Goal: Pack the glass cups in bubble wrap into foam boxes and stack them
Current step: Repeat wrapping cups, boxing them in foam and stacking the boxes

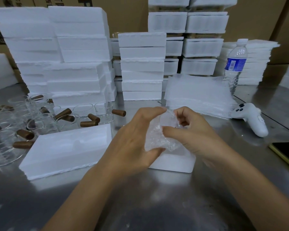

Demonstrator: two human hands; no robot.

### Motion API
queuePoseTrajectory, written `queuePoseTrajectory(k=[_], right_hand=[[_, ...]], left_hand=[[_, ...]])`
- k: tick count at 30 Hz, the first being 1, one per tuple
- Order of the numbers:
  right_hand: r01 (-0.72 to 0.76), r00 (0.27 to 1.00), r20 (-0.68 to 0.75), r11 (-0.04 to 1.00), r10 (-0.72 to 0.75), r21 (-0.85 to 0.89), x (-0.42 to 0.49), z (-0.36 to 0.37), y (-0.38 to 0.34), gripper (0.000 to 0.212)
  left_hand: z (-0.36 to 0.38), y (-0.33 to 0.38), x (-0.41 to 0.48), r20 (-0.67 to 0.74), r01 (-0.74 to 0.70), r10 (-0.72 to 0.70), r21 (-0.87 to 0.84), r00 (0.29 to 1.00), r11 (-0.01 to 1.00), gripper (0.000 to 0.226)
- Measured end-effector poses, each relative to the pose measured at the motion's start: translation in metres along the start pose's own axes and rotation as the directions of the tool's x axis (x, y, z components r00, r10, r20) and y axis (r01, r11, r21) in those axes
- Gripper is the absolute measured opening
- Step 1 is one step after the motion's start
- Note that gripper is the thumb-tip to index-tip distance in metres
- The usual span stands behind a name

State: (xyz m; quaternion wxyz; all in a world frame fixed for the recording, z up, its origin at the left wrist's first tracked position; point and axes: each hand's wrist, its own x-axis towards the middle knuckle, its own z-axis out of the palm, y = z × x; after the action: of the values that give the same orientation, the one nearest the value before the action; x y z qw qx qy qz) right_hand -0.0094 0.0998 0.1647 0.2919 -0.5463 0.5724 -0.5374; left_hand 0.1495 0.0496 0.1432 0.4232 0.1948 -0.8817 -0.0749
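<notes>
- Centrally, I log my left hand curled round a wrapped bundle, thumb beneath, fingers over its top.
- My right hand: fingertips pinching the wrap's upper edge.
- That bundle: likely a glass cup inside, though the wrap blurs it; held over a foam box at mid-frame.
- One foam slab: left of centre, on the steel table.
- Bare glass cups with brown corks: left edge.
- Loose bubble-wrap sheets: right of centre.
- Tall foam stacks: across the top.

Bare table in front; foam stacks, glass cups, bubble-wrap sheets beyond.
</notes>
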Motion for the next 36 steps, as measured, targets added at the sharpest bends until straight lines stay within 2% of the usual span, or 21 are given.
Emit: queuePoseTrajectory(k=[5,7,9,12,14,18,23,26,30,32,36], right_hand=[[0.128,0.983,-0.128,0.991,-0.131,-0.026,0.002,0.003,-0.002,0.015],[0.149,0.977,-0.164,0.986,-0.135,0.077,0.004,0.0,-0.004,0.015],[0.136,0.983,-0.149,0.971,-0.107,0.195,0.004,-0.003,-0.005,0.004],[0.115,0.99,-0.108,0.972,-0.095,0.203,0.004,-0.004,-0.001,0.031],[0.087,0.993,-0.089,0.983,-0.073,0.159,0.004,-0.002,0.001,0.041],[0.069,0.996,-0.05,0.997,-0.068,0.033,0.004,0.001,0.004,0.044],[0.066,0.998,0.029,0.995,-0.064,-0.077,0.002,0.002,0.008,0.052],[0.09,0.996,0.021,0.991,-0.088,-0.095,0.002,0.002,0.008,0.047],[0.107,0.985,-0.141,0.991,-0.095,0.081,0.006,0.001,0.002,0.019],[0.11,0.975,-0.208,0.987,-0.084,0.116,0.007,-0.001,0.0,0.02],[0.083,0.985,-0.158,0.99,-0.064,0.112,0.007,-0.002,-0.002,0.015]], left_hand=[[0.002,0.001,0.002,-0.033,0.123,-0.131,-0.184,0.991,0.975,0.078],[0.0,0.001,0.003,-0.052,0.155,-0.17,-0.217,0.984,0.964,0.082],[-0.001,0.002,0.002,-0.051,0.167,-0.184,-0.239,0.982,0.957,0.083],[0.0,0.002,0.0,-0.029,0.168,-0.181,-0.251,0.983,0.953,0.083],[0.001,0.001,-0.001,-0.008,0.186,-0.194,-0.246,0.981,0.951,0.084],[0.003,-0.002,-0.004,-0.003,0.195,-0.2,-0.208,0.98,0.959,0.087],[0.004,-0.002,-0.004,0.034,0.139,-0.135,-0.146,0.99,0.979,0.087],[0.003,0.001,-0.003,0.028,0.121,-0.118,-0.143,0.993,0.982,0.084],[-0.002,0.004,0.003,-0.101,0.226,-0.266,-0.297,0.959,0.928,0.077],[-0.006,0.002,0.005,-0.134,0.279,-0.354,-0.393,0.925,0.876,0.075],[-0.013,-0.002,0.006,-0.057,0.411,-0.522,-0.547,0.851,0.729,0.076]])
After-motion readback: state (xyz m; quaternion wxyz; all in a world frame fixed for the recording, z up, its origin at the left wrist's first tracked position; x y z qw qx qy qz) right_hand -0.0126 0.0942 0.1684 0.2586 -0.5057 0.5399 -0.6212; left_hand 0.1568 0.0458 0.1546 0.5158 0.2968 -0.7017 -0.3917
